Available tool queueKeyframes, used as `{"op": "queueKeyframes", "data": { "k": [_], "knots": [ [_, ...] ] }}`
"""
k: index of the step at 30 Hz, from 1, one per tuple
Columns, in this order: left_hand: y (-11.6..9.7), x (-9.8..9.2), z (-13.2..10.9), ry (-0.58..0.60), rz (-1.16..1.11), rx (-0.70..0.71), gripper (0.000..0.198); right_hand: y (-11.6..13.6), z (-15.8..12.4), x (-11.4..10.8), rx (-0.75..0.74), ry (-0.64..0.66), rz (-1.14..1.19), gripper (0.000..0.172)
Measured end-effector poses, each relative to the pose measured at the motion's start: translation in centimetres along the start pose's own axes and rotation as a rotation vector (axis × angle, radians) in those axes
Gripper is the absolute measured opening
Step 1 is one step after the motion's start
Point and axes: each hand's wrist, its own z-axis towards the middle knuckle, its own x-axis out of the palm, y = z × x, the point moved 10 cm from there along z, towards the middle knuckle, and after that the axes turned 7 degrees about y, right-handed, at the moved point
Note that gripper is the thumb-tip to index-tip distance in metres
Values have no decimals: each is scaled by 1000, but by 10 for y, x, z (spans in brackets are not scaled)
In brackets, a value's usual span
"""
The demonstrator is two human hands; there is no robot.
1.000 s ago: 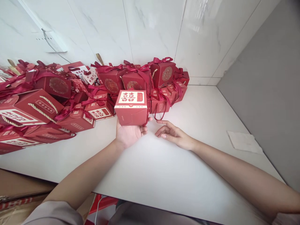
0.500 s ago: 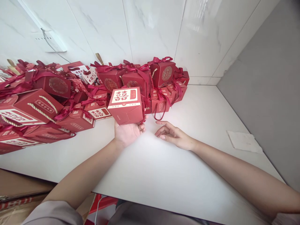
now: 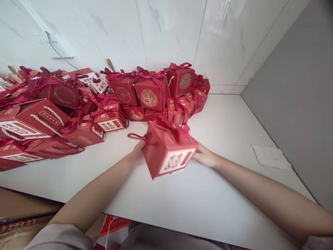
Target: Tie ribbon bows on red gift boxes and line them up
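A red gift box (image 3: 158, 152) with a ribbon bow (image 3: 179, 132) on top is held between my two hands above the white table. It sits tilted, and its white printed panel (image 3: 177, 160) faces me, blurred by motion. A rope handle (image 3: 136, 136) sticks out on its left side. My left hand (image 3: 139, 151) grips the box from the left and behind, its fingers mostly hidden. On the right side, my right hand (image 3: 205, 155) holds the box, with its fingertips out of sight behind it.
Stacked red gift boxes (image 3: 152, 93) with bows line the tiled wall from the left to the middle. A flat white piece (image 3: 270, 157) lies at the right of the table (image 3: 234, 132). Cardboard (image 3: 28, 205) is below the table's front edge at left.
The gift box has moved right and nearer to me and turned, so its bow now shows. My right hand, apart from it before, now holds it too.
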Motion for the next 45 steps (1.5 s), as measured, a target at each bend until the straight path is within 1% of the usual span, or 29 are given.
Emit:
{"op": "queueKeyframes", "data": {
  "k": [3,4,5,6,9,10,12,14,16,18,19,20,22,24,26,27,29,31,32,35,37,41,43,45],
  "knots": [
    [5,12,2,134,93,-45,44,0,-1,0,36,-34,64,49],
    [3,15,4,156,151,-33,42,-1,-1,-1,51,-52,84,48],
    [-1,16,6,151,219,-10,40,-1,-1,-2,58,-77,95,46],
    [-8,13,9,107,292,30,37,-1,-1,-5,57,-108,94,43],
    [-37,-9,13,-127,462,171,25,-5,-1,-19,37,-227,25,37],
    [-46,-17,13,-183,491,212,23,-7,-1,-25,30,-270,-1,36],
    [-62,-30,13,-251,539,250,19,-13,-3,-37,29,-349,-19,31],
    [-71,-40,12,-288,593,201,20,-20,-5,-46,40,-395,34,24],
    [-73,-44,11,-276,627,103,38,-26,-6,-50,58,-422,114,20],
    [-71,-38,9,-201,680,14,48,-27,-7,-53,76,-453,140,22],
    [-69,-32,8,-156,724,-16,48,-27,-8,-53,89,-463,121,26],
    [-67,-27,6,-118,764,-43,45,-26,-7,-53,103,-456,89,32],
    [-63,-20,3,-82,790,-81,39,-24,-3,-48,116,-391,12,49],
    [-59,-18,0,-93,742,-93,37,-22,2,-40,100,-289,-41,64],
    [-58,-18,0,-109,667,-64,35,-20,5,-34,70,-206,-77,68],
    [-59,-17,0,-114,641,-45,34,-20,6,-33,60,-184,-94,66],
    [-60,-18,1,-127,626,-44,35,-20,5,-33,60,-183,-131,54],
    [-61,-21,0,-148,679,-70,37,-21,4,-36,86,-214,-172,42],
    [-64,-23,0,-159,720,-70,39,-22,3,-38,103,-235,-191,39],
    [-80,-25,-2,-180,848,-6,42,-18,-1,-45,154,-289,-292,40],
    [-90,-28,-4,-207,913,33,39,-14,-2,-48,213,-289,-362,43],
    [-104,-36,-8,-275,1071,41,38,-9,-4,-53,355,-193,-473,48],
    [-114,-35,-11,-301,1171,87,38,-7,-5,-53,422,-106,-529,46],
    [-122,-32,-14,-300,1237,142,38,-6,-8,-49,479,2,-544,40]
  ]
}}
